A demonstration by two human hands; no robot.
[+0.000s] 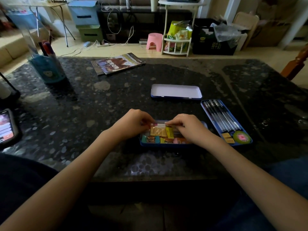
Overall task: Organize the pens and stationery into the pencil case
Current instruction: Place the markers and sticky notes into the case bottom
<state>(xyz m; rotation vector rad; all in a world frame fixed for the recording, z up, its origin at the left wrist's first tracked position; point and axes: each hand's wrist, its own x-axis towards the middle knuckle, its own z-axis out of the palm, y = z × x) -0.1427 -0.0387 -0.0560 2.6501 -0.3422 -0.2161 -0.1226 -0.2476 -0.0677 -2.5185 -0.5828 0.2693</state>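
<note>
Both hands over blue pencil case point(166, 145) near the desk's point(66, 114) front edge: left hand point(131, 124) and right hand point(186, 126), fingers curled, pinch a white pen point(159, 125) along its far wall. Pen tray point(225, 121) just right.

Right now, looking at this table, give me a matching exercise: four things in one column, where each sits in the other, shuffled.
Things:
1. lid
2. pen tray
3. magazines
4. phone

Places:
A. far left edge of the table
B. right of the case being filled
C. far side, left of centre
D. just beyond the two hands

Pairs: 1-D, 2-B, 3-C, 4-A
</note>
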